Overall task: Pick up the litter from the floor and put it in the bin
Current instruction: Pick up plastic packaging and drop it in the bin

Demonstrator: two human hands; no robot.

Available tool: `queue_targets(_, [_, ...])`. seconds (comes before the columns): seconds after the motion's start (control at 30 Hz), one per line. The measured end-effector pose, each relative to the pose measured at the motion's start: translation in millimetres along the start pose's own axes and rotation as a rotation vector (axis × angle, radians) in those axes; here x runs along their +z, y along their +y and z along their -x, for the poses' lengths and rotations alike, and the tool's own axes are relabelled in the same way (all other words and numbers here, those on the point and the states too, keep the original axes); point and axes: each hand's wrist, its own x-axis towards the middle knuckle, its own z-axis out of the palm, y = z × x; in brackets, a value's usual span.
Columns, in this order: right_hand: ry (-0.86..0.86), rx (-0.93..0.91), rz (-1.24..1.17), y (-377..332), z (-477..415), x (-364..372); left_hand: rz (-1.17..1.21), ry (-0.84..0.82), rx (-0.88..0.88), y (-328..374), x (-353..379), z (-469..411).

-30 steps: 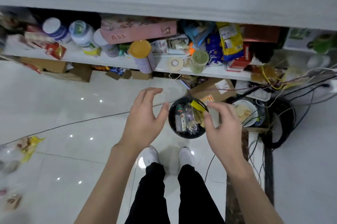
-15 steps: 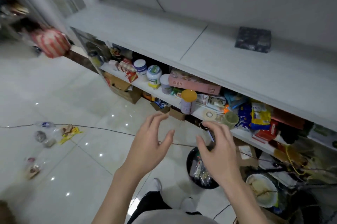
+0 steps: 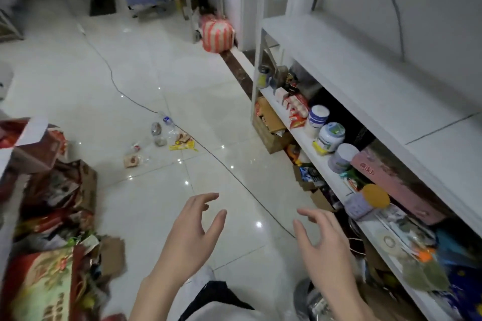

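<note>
Litter lies in a cluster on the white tiled floor ahead: a yellow wrapper (image 3: 182,143), a clear plastic bottle (image 3: 167,120), a small crumpled bottle (image 3: 156,128) and a brown packet (image 3: 132,160). My left hand (image 3: 191,236) hovers in front of me with fingers spread and relaxed, holding nothing. Beside it, my right hand (image 3: 322,247) is also empty, fingers loosely extended. The black bin (image 3: 302,297) shows only partly at the bottom edge, below my right wrist, with clear plastic inside.
A white shelf unit (image 3: 365,80) packed with jars, boxes and packets runs along the right. Cardboard boxes and red bags (image 3: 49,216) pile up at the left. A thin black cable (image 3: 234,177) crosses the floor. A striped red-and-white bag (image 3: 217,35) sits far back.
The view has swung left and up from the bin to the open floor. The bin has slid to the bottom right corner, and the litter cluster is now ahead. Both hands stay empty.
</note>
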Motion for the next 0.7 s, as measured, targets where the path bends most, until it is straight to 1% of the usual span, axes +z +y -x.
queue_targets(0.1, [-0.075, -0.013, 0.006, -28, -23, 41, 0.009, 0.027, -0.054, -28, -32, -10])
queue_targets(0.27, [-0.131, -0.089, 0.028, -82, -62, 110, -0.006, 0.073, -0.112, -75, -85, -34])
queue_targets(0.4, [-0.233, -0.112, 0.033, -121, -85, 162, -0.034, 0.122, -0.168, -113, -127, -52])
queue_targets(0.53, [-0.339, -0.131, 0.033, -147, -106, 206, -0.021, 0.202, -0.266, -146, -161, -67])
queue_targets(0.7, [-0.437, -0.159, 0.09, -164, -152, 248, -0.024, 0.248, -0.384, -174, -182, -96])
